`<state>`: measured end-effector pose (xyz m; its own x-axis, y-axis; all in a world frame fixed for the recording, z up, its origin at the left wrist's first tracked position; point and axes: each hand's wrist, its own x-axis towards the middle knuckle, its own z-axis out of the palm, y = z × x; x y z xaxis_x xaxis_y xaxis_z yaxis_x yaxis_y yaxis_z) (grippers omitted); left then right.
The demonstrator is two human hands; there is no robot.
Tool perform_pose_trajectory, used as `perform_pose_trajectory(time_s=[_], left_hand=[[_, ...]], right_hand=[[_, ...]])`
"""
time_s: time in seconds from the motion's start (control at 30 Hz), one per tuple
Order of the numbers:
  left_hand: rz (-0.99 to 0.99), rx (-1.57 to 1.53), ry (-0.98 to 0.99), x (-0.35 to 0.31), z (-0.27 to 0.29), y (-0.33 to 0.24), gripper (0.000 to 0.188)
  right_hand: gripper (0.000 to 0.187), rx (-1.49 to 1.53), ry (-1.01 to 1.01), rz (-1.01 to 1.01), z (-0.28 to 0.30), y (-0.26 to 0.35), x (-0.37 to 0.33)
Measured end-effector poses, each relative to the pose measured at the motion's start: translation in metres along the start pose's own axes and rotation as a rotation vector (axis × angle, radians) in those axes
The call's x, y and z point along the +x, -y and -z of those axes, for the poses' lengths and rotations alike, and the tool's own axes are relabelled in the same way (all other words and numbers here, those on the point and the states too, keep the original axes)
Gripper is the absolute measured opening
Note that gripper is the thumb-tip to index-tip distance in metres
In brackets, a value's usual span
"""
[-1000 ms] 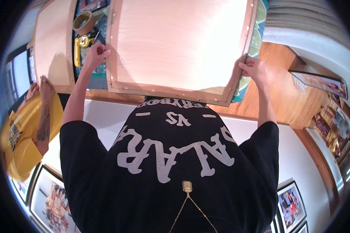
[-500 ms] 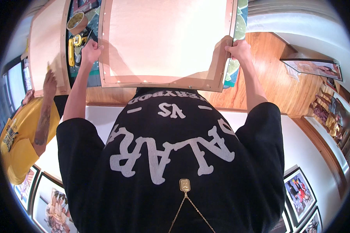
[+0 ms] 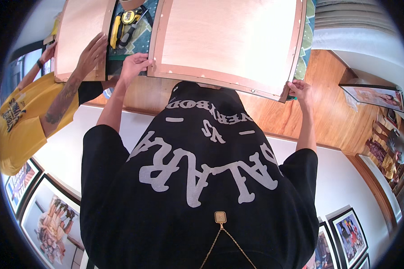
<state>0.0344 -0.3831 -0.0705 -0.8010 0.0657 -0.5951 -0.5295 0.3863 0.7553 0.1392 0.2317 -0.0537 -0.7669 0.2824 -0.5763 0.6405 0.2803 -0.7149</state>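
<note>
A large picture frame [image 3: 229,38] lies face down before me, its pale backing board bordered with brown tape. My left hand [image 3: 135,67] grips its left edge near the close corner, thumb and fingers closed on the rim. At the near right corner, my right hand [image 3: 299,89] pinches the edge between thumb and fingers. Left of the frame, a yellow and black tape measure [image 3: 129,17] and a yellow-handled cutter [image 3: 117,30] rest on the patterned green table covering [image 3: 141,45]. A roll of tape [image 3: 131,3] shows partly at the top.
A co-worker in a yellow shirt [image 3: 36,127] stands at left, one hand [image 3: 92,56] over a second taped frame [image 3: 81,22]. Framed pictures [image 3: 51,224] line the wall behind me. Another frame [image 3: 375,96] leans by the wall at right, above the wooden floor [image 3: 265,114].
Both my hands have slid along the frame's sides toward its near corners. The view has shifted, so the frame sits farther right. The co-worker's hand has moved toward their frame's right edge.
</note>
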Motion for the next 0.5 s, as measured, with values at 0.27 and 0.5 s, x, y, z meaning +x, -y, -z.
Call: perform_pose_trajectory(time_s=[0.27,0.5], left_hand=[[-0.110,-0.025,0.027,0.001,0.005,0.014,0.041],[-0.285,0.108,0.006,0.005,-0.001,0.033,0.037]], right_hand=[[0.042,-0.034,0.101,-0.072,0.014,-0.005,0.021],[0.045,-0.209,0.091,-0.057,0.008,0.012,0.021]])
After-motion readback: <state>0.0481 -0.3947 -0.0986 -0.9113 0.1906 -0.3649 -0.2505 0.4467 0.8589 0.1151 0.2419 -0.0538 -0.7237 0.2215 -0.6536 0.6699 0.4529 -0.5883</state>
